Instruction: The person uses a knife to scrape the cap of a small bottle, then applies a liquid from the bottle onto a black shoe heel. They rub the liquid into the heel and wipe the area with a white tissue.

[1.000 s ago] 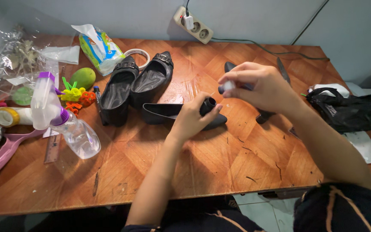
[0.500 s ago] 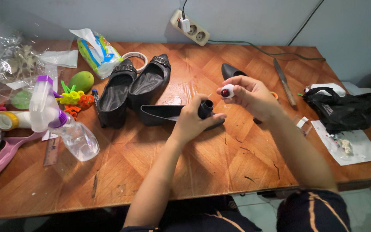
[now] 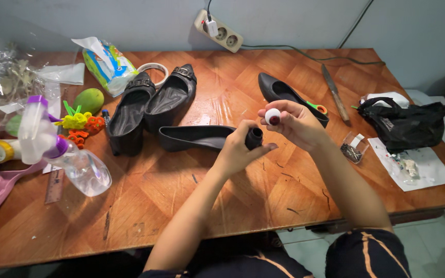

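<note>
I see my left hand reaching up from the lower middle, forearm bare and slanted, with the fingers curled shut in a grip and the thumb stretched out toward the right. My right hand sits just above and to the right of that grip, close to it but apart, its fingertips pinched together and turned back toward me. The right forearm runs down and rightward, the elbow bent near the lower edge. Both wrists are lifted and slightly bent.
</note>
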